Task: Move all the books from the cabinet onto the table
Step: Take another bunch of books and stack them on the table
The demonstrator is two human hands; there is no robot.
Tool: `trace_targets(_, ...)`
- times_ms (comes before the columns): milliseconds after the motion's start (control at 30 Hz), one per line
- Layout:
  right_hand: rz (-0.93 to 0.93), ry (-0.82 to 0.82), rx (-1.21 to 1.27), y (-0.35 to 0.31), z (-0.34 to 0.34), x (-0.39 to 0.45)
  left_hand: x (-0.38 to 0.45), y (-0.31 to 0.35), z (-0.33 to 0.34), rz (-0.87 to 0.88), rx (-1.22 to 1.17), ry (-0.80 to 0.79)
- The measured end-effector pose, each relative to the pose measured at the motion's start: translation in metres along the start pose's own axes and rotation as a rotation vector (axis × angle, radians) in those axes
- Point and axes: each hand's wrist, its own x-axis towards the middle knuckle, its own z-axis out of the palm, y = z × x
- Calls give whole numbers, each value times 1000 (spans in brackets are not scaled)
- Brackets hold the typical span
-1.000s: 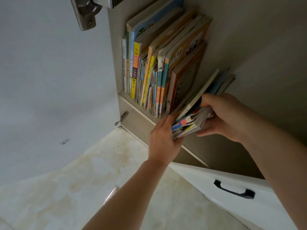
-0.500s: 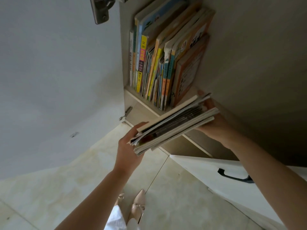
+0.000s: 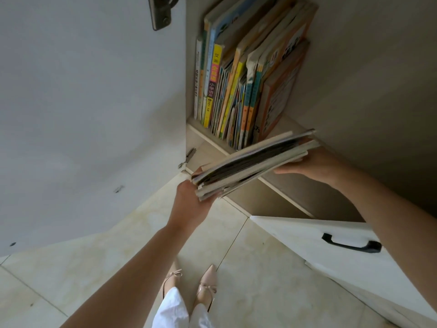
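step: carrying 1 stack of thin books (image 3: 254,164), mid-frame, just outside the cabinet (image 3: 354,91) | my left hand (image 3: 191,204) grips its near end, right hand (image 3: 307,165) supports the far end underneath | upright row of books (image 3: 238,91) remains on shelf, upper centre | next: carry level to counter, not in view

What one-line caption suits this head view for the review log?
Both hands, left and right, hold a stack of thin books outside the open cabinet; upright books remain shelved.

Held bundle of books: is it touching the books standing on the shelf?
Cannot tell. In the head view the held bundle overlaps the standing books' bottoms; no gap shows.
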Motion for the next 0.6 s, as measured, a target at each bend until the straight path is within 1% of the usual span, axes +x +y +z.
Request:
trace_targets(67, 50, 7, -6, -1, -3, 5, 4, 4, -6, -80, -61, -25)
trace_targets(167, 92, -50, 14, -14, 1, 3, 9, 15, -25, -235, -304, -139)
trace_targets(233, 106, -88, 74, -30, 8, -7, 7, 27, -41, -313, -445, -236)
trace_targets(300, 124, -91, 178, -45, 15, -22, 2, 44, -58, -382, -524, -295)
trace_targets(367, 161, -80, 297, -56, 21, -39, -8, 58, -70, -479, -614, -274)
trace_targets(500, 248, -42, 489, -77, 37, -76, -40, 97, -88, -617, -766, -135)
trace_targets(567, 269, -13, 507, -89, 46, -95, -62, 121, -93, -631, -771, -70)
trace_targets(600, 267, 1, 511, -95, 50, -104, -75, 134, -93, -627, -733, -28)
